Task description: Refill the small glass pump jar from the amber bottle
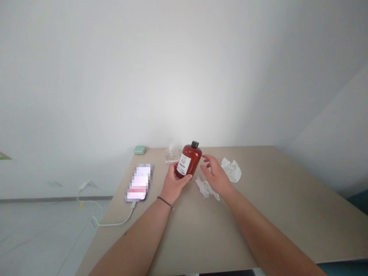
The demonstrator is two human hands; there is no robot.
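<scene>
A reddish-brown bottle (pixel 194 158) with a black cap and a white label leans to the right in my left hand (pixel 173 184). The fingers of that hand wrap round its lower part, the thumb across the bottom front. Just right of the bottle is my right hand (pixel 215 174), its fingers apart and slightly curled, apparently holding nothing. Under and beside the right hand lies a crumpled white tissue (pixel 204 188). Another crumpled tissue (pixel 232 170) rests on the table to the right of it.
On the beige table (pixel 201 237), a phone (pixel 139 183) lies at the left with a white charging cable (pixel 117 223) running off the edge. A small green case (pixel 140 150) sits at the back left corner. Behind the bottle stands a clear box (pixel 171 155). A white wall rises behind.
</scene>
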